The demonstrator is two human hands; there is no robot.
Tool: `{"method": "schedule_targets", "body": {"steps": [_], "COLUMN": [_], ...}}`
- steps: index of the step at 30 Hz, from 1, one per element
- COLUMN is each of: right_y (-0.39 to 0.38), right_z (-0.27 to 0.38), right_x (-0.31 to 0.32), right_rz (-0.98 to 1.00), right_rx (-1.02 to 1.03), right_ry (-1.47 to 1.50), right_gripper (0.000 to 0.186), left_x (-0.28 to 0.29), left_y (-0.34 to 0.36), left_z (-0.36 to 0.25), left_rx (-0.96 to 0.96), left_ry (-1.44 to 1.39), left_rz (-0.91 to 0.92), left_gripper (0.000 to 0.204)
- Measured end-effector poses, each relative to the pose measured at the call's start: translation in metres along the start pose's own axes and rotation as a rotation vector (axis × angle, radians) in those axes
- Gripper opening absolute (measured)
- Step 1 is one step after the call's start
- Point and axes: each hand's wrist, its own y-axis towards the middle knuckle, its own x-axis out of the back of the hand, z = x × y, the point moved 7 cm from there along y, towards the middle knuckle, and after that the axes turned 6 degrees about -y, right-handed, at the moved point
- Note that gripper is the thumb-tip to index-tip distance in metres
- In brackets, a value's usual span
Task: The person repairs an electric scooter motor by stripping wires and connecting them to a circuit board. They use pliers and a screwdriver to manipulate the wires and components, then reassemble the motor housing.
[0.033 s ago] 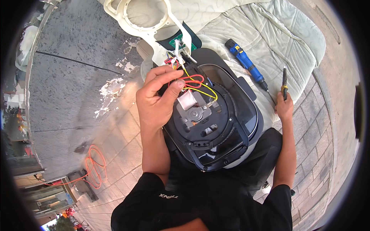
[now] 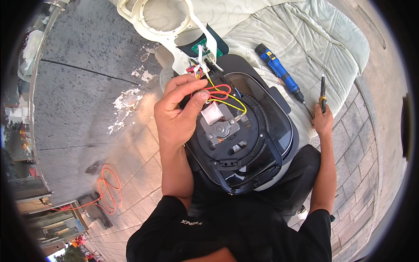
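Observation:
My left hand (image 2: 179,107) pinches the red and yellow wires (image 2: 220,91) above an open black appliance (image 2: 262,155) with a metal motor (image 2: 221,129) at its centre. The wires rise to white connectors beside a white plastic frame (image 2: 132,11), which carries a green circuit board (image 2: 196,46). My right hand (image 2: 323,118) holds a small yellow-and-black hand tool (image 2: 323,94), pointing up, at the right of the appliance. Just left of that hand lies a blue electric screwdriver (image 2: 283,74) on a pale quilted pad (image 2: 336,48). The tips of some left fingers are hidden among the wires.
My dark-clothed leg (image 2: 301,174) is under the appliance's right side. At the left are a grey weathered slab (image 2: 83,100) with flaking patches and a coiled orange hose or cable (image 2: 109,187) on paving. Paving tiles (image 2: 358,144) run along the right, beside a kerb.

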Motion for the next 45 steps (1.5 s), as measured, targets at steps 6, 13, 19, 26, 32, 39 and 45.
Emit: {"method": "schedule_targets", "body": {"steps": [6, 13, 19, 26, 32, 39, 45], "right_y": [-0.003, 0.002, -0.001, -0.004, -0.002, -0.002, -0.002], "right_z": [0.003, -0.005, -0.001, 0.005, 0.0, 0.002, 0.004], "right_x": [0.002, -0.001, 0.0, 0.001, 0.0, -0.003, -0.002], "right_rz": [0.009, 0.021, 0.023, 0.017, 0.035, 0.053, 0.027], "right_rx": [-0.041, -0.037, -0.042, -0.042, -0.053, -0.055, 0.007], "right_ry": [-0.017, -0.018, 0.002, -0.006, 0.035, 0.036, -0.022], "right_gripper": [0.04, 0.042, 0.042, 0.039, 0.039, 0.039, 0.041], "left_x": [-0.001, -0.001, 0.0, 0.0, -0.001, -0.002, -0.004], "left_y": [0.002, 0.004, 0.002, 0.001, 0.0, 0.0, 0.003], "left_z": [-0.004, -0.004, -0.004, -0.004, 0.0, -0.005, -0.009], "left_rx": [-0.074, -0.105, -0.098, -0.076, -0.034, -0.03, -0.128], "left_ry": [0.076, 0.101, 0.125, 0.128, 0.112, 0.128, 0.201], "left_rz": [0.014, 0.021, 0.047, 0.049, 0.023, -0.035, 0.005], "left_gripper": [0.025, 0.025, 0.026, 0.026, 0.026, 0.029, 0.036]}}
